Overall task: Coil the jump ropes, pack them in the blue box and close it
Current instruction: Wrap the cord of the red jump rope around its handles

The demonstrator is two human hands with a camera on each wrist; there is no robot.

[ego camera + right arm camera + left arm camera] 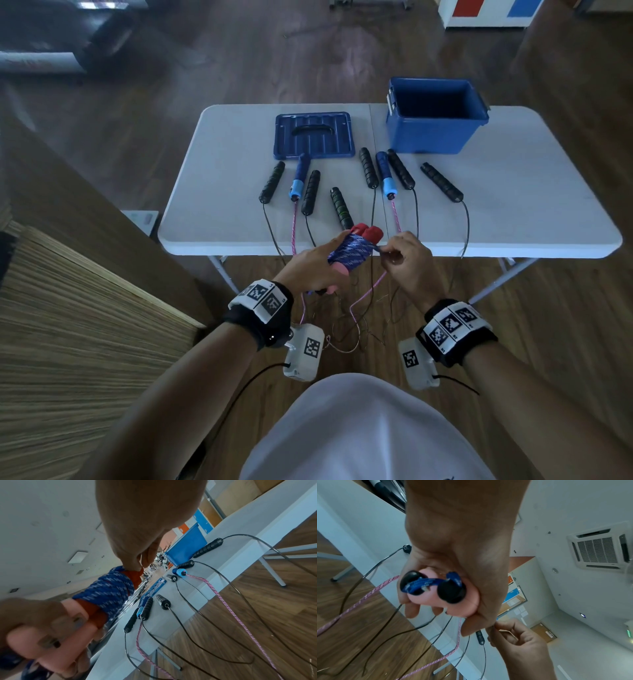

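Both wrists with their marker bands sit closest to the lens, and just past them the left hand (310, 265) is wrapped around a pair of pink-and-red handles (356, 248) held side by side, with blue patterned rope (349, 255) wound tight around them. From the left wrist view you can see the two black end caps (451, 593) of those handles poking out of the fist, so that hand is curled firmly on the bundle. Right hand (407, 262) is pinching the loose end of the blue rope right next to the coil, thumb and fingertips pressed together on it.

All of this happens in the air just in front of the white surface (513, 212). Still lying on it: six black handles and two blue handles (385, 174), their cords and a pink rope (395, 216) hanging off the near edge onto the wooden floor. Blue box (436, 116) stands open at the far right side, and its lid (313, 135) lies flat to the left of it, well apart.
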